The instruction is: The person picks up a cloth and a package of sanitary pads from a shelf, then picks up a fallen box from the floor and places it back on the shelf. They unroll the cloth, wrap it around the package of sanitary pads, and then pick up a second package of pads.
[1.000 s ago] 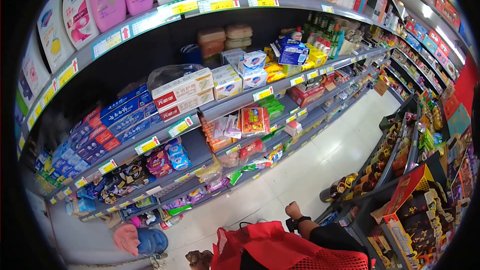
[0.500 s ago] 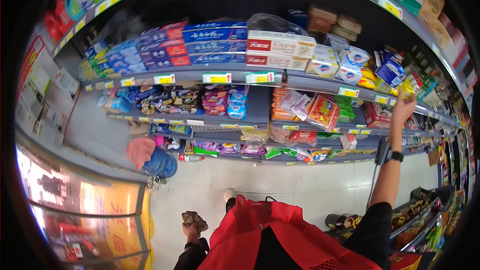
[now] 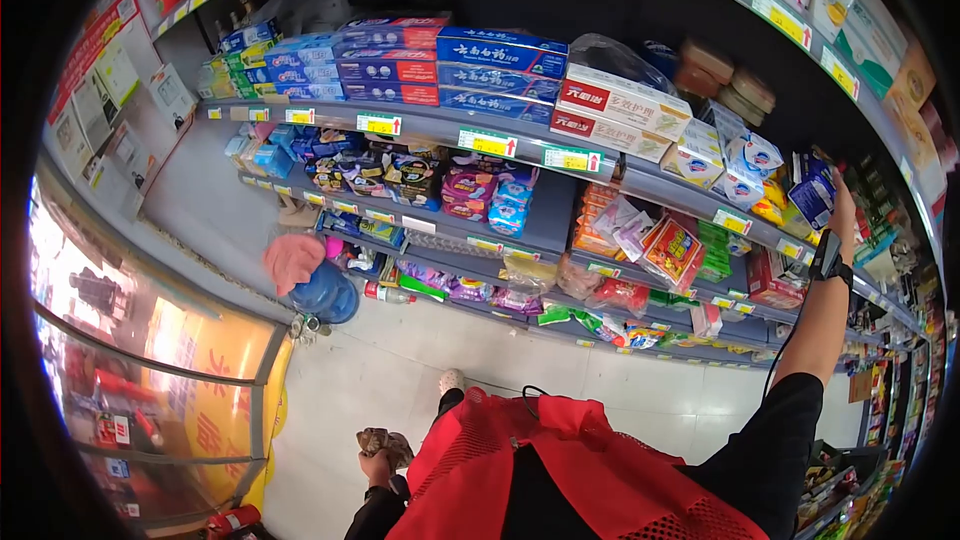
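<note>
My left hand (image 3: 376, 467) hangs low beside the red vest (image 3: 470, 450), its fingers closed around a crumpled brown cloth (image 3: 385, 445). At the right end of the upper shelf, my right hand (image 3: 843, 212) lies against the right side of a dark blue pack (image 3: 812, 198). Its fingers look stretched out along the pack; part of them is hard to make out. Left of that pack are yellow packs (image 3: 770, 202) and white-and-blue soap packs (image 3: 752, 162). A dark device with a cable sits on my right wrist.
Toothpaste boxes (image 3: 500, 65) stand stacked on the same shelf. Lower shelves hold sanitary pads (image 3: 375, 170) and a red-orange bag (image 3: 670, 250). A blue water jug (image 3: 325, 295) under a pink cloth (image 3: 293, 262) stands on the floor. A glass-fronted cabinet (image 3: 170, 370) borders the left.
My right hand has moved from the yellow box at the shelf edge up to the dark blue pack, which now stands less tilted. The view has turned. My left hand keeps the cloth.
</note>
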Demonstrator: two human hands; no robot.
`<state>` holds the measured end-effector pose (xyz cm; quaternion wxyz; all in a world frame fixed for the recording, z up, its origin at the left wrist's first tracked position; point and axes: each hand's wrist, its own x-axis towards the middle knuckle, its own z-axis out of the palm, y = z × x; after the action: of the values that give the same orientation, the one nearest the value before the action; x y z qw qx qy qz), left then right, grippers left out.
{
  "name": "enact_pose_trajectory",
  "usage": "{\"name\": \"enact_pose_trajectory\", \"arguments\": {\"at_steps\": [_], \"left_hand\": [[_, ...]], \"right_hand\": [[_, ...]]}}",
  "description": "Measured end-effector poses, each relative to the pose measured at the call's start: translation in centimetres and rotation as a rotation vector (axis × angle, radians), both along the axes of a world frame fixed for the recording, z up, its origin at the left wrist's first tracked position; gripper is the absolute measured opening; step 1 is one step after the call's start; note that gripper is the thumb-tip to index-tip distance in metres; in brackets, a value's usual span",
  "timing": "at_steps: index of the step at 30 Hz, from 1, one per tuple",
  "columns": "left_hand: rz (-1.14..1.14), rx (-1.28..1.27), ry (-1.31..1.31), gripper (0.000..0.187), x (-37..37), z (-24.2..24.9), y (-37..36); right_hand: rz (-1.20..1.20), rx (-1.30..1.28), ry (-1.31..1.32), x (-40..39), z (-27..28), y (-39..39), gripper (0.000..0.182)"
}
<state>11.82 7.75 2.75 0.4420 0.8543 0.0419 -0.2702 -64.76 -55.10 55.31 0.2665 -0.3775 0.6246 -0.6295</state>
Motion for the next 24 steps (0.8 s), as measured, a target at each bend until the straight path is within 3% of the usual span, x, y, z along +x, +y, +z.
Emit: {"name": "enact_pose_trajectory", "arguments": {"at_steps": [1,3,7,10,14,18,20,22,24], "left_hand": [[0.014,-0.022,0.005,0.048,0.2,-0.8,0.4],[0.040,-0.066,0.014,0.048,1.3,-3.9,1.7],[0.030,-0.079,0.053,0.048,2.1,-3.8,1.0],[-0.012,-0.045,0.028,0.048,2.8,-2.7,-0.3],[-0.048,-0.049,-0.037,0.048,3.4,-0.4,-3.1],[-0.129,-0.057,-0.155,0.050,5.6,-0.4,-6.3],[-0.186,-0.188,-0.181,0.049,5.5,3.0,-9.8],[-0.260,-0.275,-0.196,0.047,5.1,7.5,-14.1],[-0.328,-0.343,-0.211,0.050,5.2,9.9,-18.2]], "right_hand": [[0.024,-0.086,0.208,-3.9,-2.1,-2.0,0.043],[-0.059,0.007,0.358,-3.4,-2.2,-1.3,0.053],[-0.294,0.162,0.651,-1.4,-1.6,0.3,0.064],[-0.522,0.080,0.602,1.1,-0.6,1.1,0.066],[-0.715,-0.417,0.421,4.4,1.3,4.5,0.077],[-0.430,-0.795,0.263,12.7,3.1,11.9,0.066],[-0.352,-0.784,0.419,17.9,2.5,16.0,0.066],[-0.174,-0.806,0.390,24.3,0.5,19.3,0.062],[-0.068,-0.789,0.624,29.7,-3.1,21.9,0.063]]}}
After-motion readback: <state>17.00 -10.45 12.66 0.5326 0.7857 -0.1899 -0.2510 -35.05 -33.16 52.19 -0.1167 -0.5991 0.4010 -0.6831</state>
